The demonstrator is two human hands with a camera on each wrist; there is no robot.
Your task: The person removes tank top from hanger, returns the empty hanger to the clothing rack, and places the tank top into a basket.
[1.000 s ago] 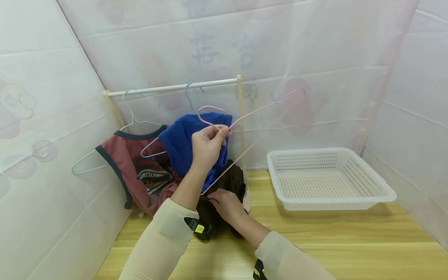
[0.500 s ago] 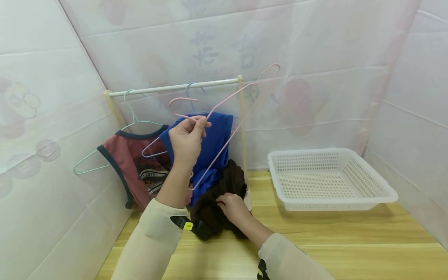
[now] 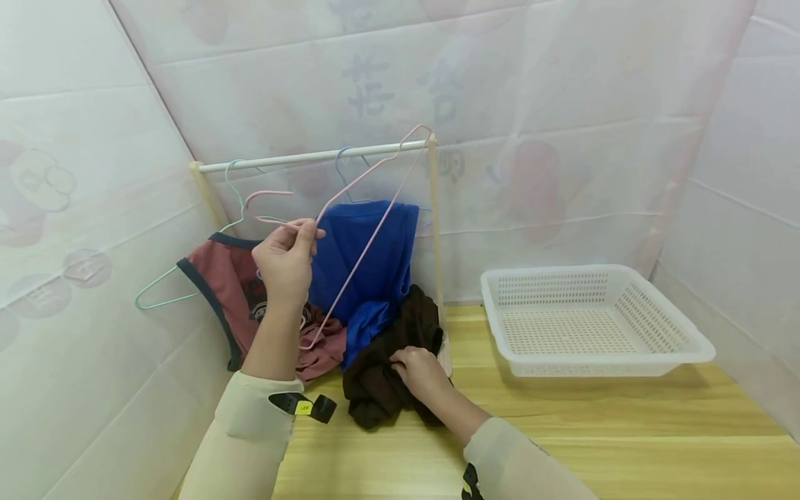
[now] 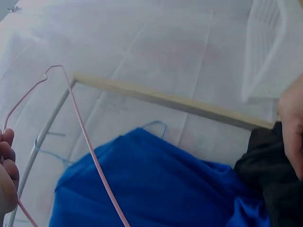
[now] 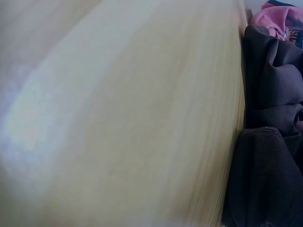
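My left hand (image 3: pixel 286 260) pinches a pink wire hanger (image 3: pixel 359 264) near the base of its hook. The hanger is tilted, its far shoulder raised up by the right end of the rack. No garment is on it. In the left wrist view its thin bar crosses in front of a blue garment (image 4: pixel 142 184). My right hand (image 3: pixel 421 373) is low on a bunched dark brown garment (image 3: pixel 378 389) on the table, fingers curled into the cloth. The right wrist view shows folds of this garment (image 5: pixel 277 85) but not the hand.
A small rack with a white rail (image 3: pixel 294 158) stands at the back left. On it hang a red sleeveless top (image 3: pixel 215 278) on a green hanger and the blue garment on a blue hanger. A white perforated basket (image 3: pixel 594 364) sits on the wooden table (image 3: pixel 562 430) at right.
My left hand has carried the pink hanger leftward, away from the brown garment, uncovering more of the blue garment. The right hand has stayed nearly in place on the brown cloth.
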